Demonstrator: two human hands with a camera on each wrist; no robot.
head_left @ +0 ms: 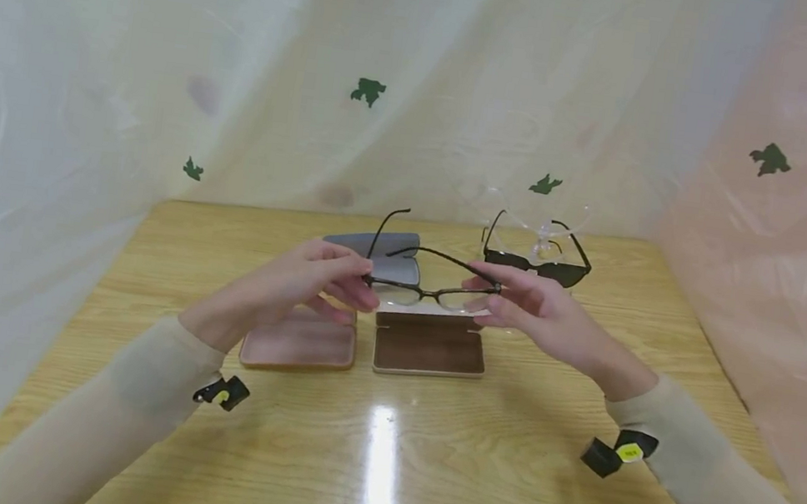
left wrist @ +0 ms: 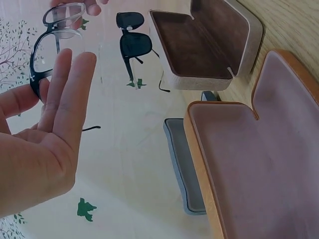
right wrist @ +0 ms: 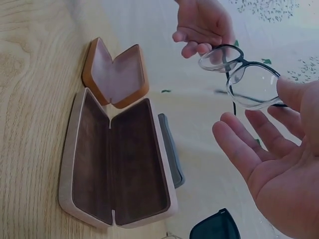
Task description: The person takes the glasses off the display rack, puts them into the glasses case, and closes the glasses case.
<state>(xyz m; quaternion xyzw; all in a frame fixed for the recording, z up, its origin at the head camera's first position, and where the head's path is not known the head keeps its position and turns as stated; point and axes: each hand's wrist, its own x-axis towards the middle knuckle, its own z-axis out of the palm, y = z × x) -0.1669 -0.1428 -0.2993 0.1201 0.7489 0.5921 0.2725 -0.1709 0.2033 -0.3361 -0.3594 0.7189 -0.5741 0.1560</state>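
A pair of black half-rimmed eyeglasses (head_left: 430,294) is held up in the air between both hands, temples unfolded and pointing away. My left hand (head_left: 310,276) pinches the left hinge corner between thumb and index finger, its other fingers stretched out. At the opposite corner, my right hand (head_left: 536,309) pinches the frame near the hinge. Below the glasses lie two opened cases: a brown-lined one (head_left: 429,349) and an orange-edged one with pink lining (head_left: 300,342). In the right wrist view the clear lenses (right wrist: 254,84) show plainly.
Behind them stands an opened blue-grey case (head_left: 397,270). Dark sunglasses (head_left: 560,273) lie at the back right, beside clear-framed glasses (head_left: 543,234). A pale curtain with leaf prints (head_left: 278,102) bounds the wooden table (head_left: 496,482) at the back and sides.
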